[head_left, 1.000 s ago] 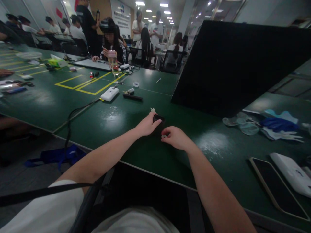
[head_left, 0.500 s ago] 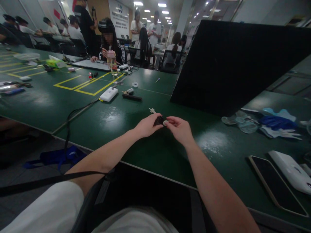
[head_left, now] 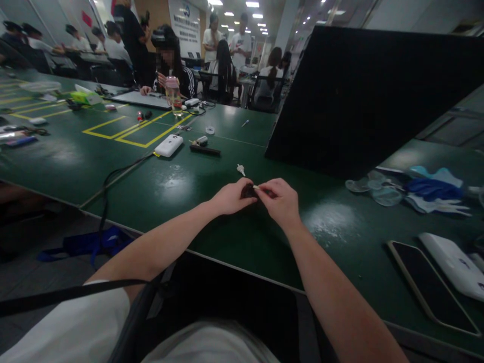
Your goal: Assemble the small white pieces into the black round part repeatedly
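While curling the left hand around a small dark object over the near part of the green worktop, holding the right hand close beside it. Folding the left fingers about the dark object and hiding much of it, so not being able to tell its full shape. Pinching a small white piece narrowly between the right thumb and fingers, at the side of the dark object nearest the right hand; not being able to tell touching from nearly touching there. Stretching both bare forearms forward across the worktop's near edge.

Seeing a white pronged piece lying on the worktop just beyond the left hand. Farther out, seeing a black bar lying next to a small pale cylinder, with a white ring behind them and a white device to their left. Facing a large black panel leaning at a tilt beyond the right hand. Well to the right, seeing blue and white gloves lying near clear round plastic pieces, and, closer in, a phone lying just beside a white case.
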The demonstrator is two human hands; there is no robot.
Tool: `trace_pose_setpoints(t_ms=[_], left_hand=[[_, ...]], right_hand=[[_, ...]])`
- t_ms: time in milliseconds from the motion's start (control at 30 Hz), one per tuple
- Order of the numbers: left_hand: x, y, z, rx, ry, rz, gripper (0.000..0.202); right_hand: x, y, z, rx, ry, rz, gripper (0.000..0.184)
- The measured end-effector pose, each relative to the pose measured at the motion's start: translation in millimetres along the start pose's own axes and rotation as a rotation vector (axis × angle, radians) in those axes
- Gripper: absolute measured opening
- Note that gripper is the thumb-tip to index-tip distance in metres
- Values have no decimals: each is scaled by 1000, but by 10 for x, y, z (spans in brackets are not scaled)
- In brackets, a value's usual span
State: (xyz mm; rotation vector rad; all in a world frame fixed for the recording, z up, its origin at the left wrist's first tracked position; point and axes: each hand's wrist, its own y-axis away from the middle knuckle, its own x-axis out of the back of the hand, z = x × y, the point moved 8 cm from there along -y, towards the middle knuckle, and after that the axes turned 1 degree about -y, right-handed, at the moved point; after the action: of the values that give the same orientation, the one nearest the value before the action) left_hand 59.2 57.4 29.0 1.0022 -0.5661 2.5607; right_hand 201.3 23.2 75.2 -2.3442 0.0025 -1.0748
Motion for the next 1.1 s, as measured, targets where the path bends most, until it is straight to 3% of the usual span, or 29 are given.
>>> trace_pose_setpoints(t_ms=[267,433,600,833,1000,1100], left_hand=[[-68,11,-1,-52,-22,-71,46],[-53,7,-18,-10,17,-68,48],[-49,8,-13,-17,50,-66,50],[-92,15,8,-50,0,-101,50],[-34,2,29,-56,-1,-44,49],[133,-27,-55,24,8,125,48]], right_hand=[[-242,13,181,-97,-3,-305,18],[-180,20,159,-141,-13,-294,19],[-148,-19,117,-40,54,-248,22],[-270,19,239,-65,89,-382,23],[-199,9,173,-31,55,-253,27],[-77,-96,211,-57,129,-54,36]])
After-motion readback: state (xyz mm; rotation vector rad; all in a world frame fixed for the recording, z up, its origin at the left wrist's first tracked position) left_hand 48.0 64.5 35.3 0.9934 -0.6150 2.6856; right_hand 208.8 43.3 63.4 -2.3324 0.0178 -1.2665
